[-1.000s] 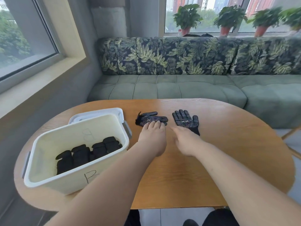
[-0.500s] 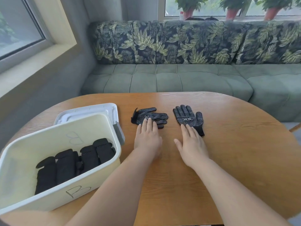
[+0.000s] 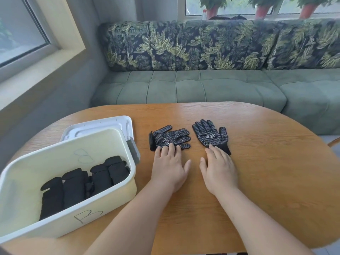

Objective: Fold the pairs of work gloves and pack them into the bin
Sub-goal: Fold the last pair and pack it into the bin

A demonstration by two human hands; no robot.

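wooden table: several folded pairs already in the bin, while flat, relaxed left hand and right hand touch two unfolded gloves.

I read this as a home or lounge nook, seen via head cam: green tufted bench sofa w/ leaf-print back cushions, oval wood table in front, big window at left, potted plants on the sill behind the sofa.

Bin cropped at left; folded gloves overlapping, count perhaps four.
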